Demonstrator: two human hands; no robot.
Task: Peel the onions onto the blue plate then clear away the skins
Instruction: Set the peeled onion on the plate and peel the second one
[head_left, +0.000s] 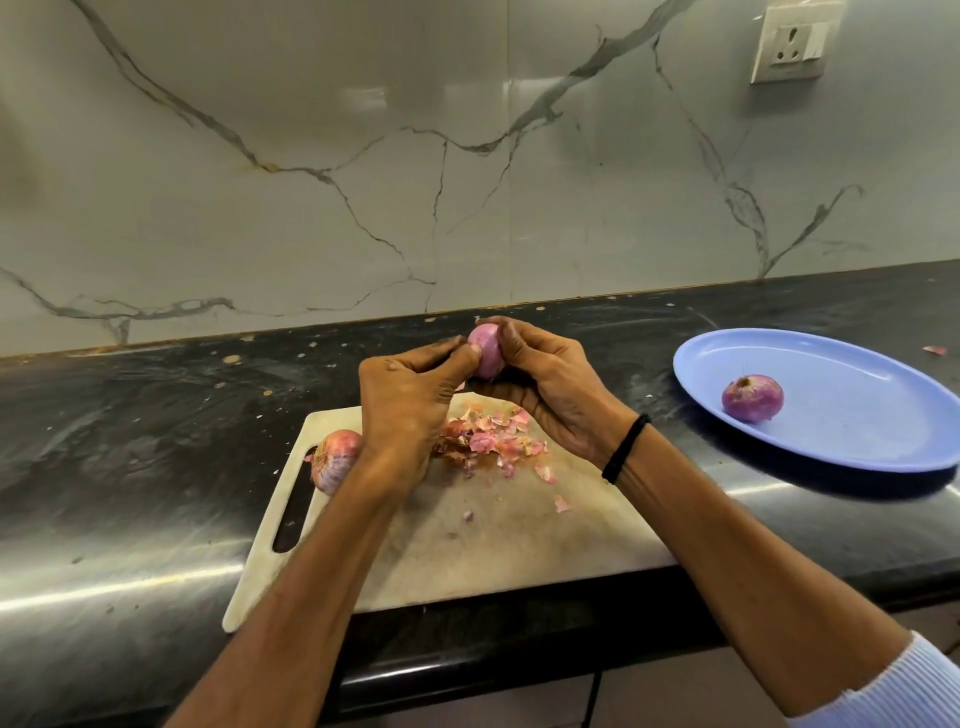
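Both hands hold a purple onion in the air above the far edge of the white cutting board. My right hand cups it from the right, fingers curled round it. My left hand pinches at its left side with thumb and fingertips. A pile of pink onion skins lies on the board under the hands. An unpeeled onion sits at the board's left end, partly hidden by my left wrist. One peeled onion rests on the blue plate at the right.
The black counter runs along a marble wall, with small skin flecks scattered on it. The board and the plate both overhang the counter's front edge slightly. A wall socket is at the upper right.
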